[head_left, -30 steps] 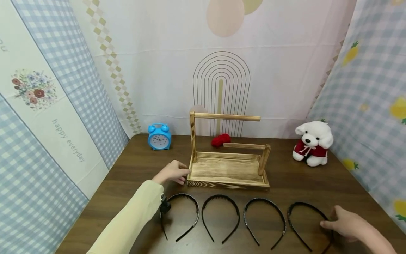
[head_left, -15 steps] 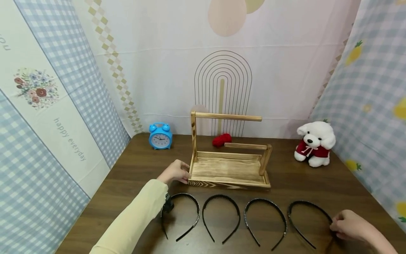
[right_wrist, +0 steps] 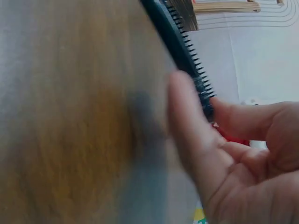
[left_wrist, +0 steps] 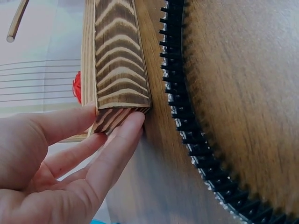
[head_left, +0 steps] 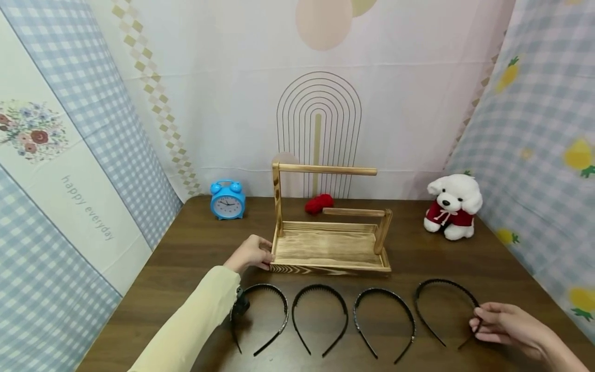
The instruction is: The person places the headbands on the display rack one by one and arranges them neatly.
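While the right hand pinches, between thumb and fingers, one leg of the rightmost headband, a slim, black, toothed arch curving toward the far edge of the table, ends nearward, the left hand grips the wooden stand.

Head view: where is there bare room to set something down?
Bare tabletop lies between the wooden rack and the plush dog, and between the rack and the blue clock. The front is crowded: three headbands lie in a row, and the right hand grips a fourth. The left hand holds the rack's corner.
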Demonstrator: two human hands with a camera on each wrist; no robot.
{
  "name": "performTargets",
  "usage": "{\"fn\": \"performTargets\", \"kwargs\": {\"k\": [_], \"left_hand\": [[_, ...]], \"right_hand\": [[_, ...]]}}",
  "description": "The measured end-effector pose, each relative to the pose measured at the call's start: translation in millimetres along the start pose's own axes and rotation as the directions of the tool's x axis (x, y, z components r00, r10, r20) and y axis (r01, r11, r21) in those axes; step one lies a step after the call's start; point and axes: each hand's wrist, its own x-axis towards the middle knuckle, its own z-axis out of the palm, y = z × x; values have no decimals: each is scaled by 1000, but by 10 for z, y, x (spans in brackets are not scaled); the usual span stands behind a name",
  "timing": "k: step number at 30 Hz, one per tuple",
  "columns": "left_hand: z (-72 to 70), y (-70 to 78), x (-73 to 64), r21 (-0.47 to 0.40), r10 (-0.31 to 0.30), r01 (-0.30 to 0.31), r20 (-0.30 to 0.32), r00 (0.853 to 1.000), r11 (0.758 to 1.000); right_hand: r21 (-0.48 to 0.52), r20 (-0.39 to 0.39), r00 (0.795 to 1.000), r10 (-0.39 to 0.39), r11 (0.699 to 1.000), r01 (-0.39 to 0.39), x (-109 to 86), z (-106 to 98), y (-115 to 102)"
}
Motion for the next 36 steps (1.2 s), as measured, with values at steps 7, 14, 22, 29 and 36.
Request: {"fn": "performTargets", "kwargs": {"k": [7,14,22,29,36], "left_hand": [[-11,10,2,12,1,-1,-8,1000,1000],[-7,46,-11,45,-6,7,-27,1000,999],[9,44,-19,48,-15,16,-33,999,999],[15,51,-21,49,-27,28,-35,999,998],[21,47,-26,55,-30,33,-44,999,998]], "right_hand": [[25,-70,992,-108,994,110,43,25,17],[38,-158,960,-230,970,239,79,192,-53],[25,-382,879,-285,948,318,122,358,-79],[30,-426,803,-417,880,473,177,433,-119],[67,-496,710,-499,794,605,261,561,-233]]}}
